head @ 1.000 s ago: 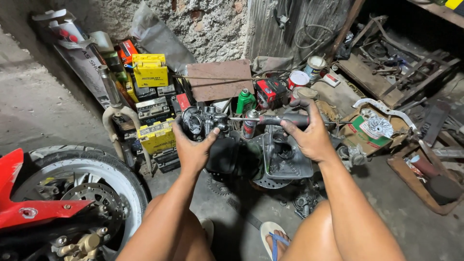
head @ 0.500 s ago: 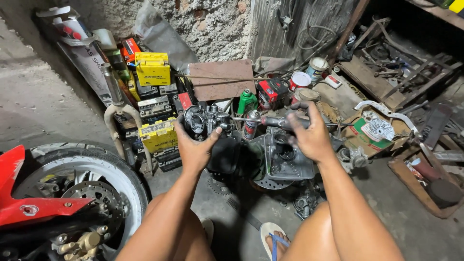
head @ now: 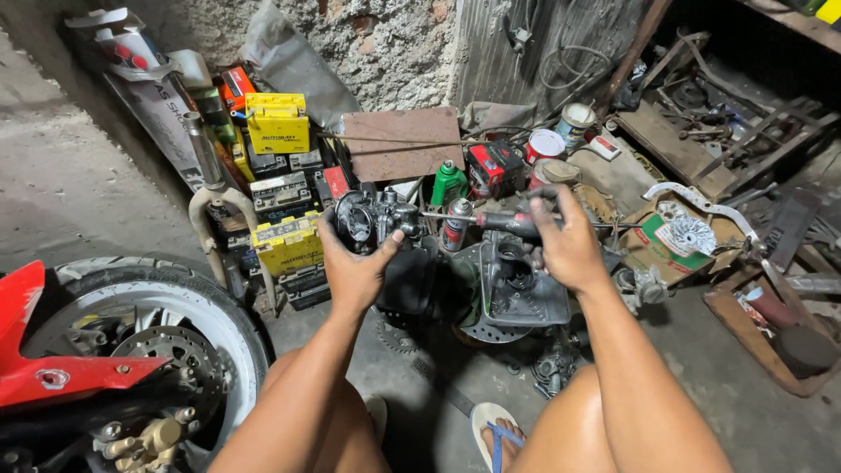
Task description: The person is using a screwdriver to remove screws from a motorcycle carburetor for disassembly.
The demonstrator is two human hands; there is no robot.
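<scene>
Hands come first: the left hand [head: 355, 267] closes around a dark carburetor [head: 372, 219], with the thumb over its right side and the fingers wrapped behind the body, so it is held up in the air in front of the person's knees. The right hand [head: 569, 245] is closed on the black handle of a screwdriver [head: 491, 219], and the thin shaft runs to the left toward the carburetor; its tip seems to meet the part, but I cannot tell exactly in which screw.

To do this step well, I think the shaft must stay in one straight line with the screw, and the left hand must hold firm against the turning, because a tilted tip can slip and damage the slot. A steady push along the shaft before turning would help.

Below the hands lies a dark plastic tray [head: 517, 298] with small parts, and just behind the shaft stand a spray can [head: 455, 223] and a green bottle [head: 448, 182]. Yellow batteries [head: 279, 123] are stacked to the left, against the wall. A motorcycle wheel [head: 158, 342] with red bodywork is at the lower left.
</scene>
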